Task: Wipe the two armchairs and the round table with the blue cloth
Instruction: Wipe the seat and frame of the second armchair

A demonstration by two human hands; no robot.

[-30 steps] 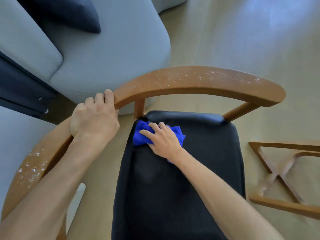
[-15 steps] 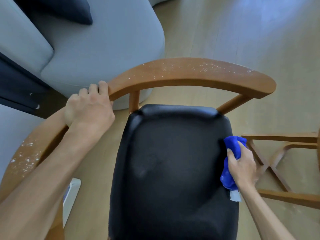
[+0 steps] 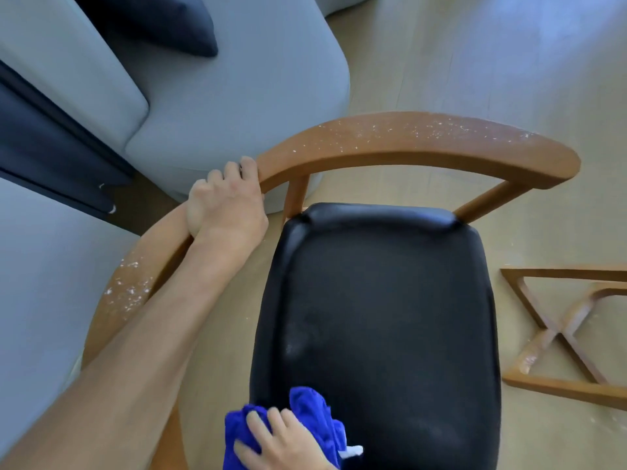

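Note:
A wooden armchair with a black padded seat [image 3: 380, 307] fills the middle of the view. Its curved wooden back rail [image 3: 424, 144] is sprinkled with white specks, as is the left part of the rail under my forearm. My left hand [image 3: 227, 205] grips the rail at its left bend. My right hand [image 3: 281, 442] presses the bunched blue cloth [image 3: 308, 415] onto the near left corner of the seat, fingers spread over it. A white tag sticks out of the cloth.
A grey sofa [image 3: 203, 106] with a dark cushion [image 3: 159, 22] stands close behind the chair on the left. A wooden X-shaped frame [image 3: 559, 330], dusted with white specks, lies on the pale wood floor [image 3: 475, 62] to the right.
My right hand has carried the cloth from the seat's far left corner to its right edge and then to the near left corner. The left hand has kept its grip on the rail.

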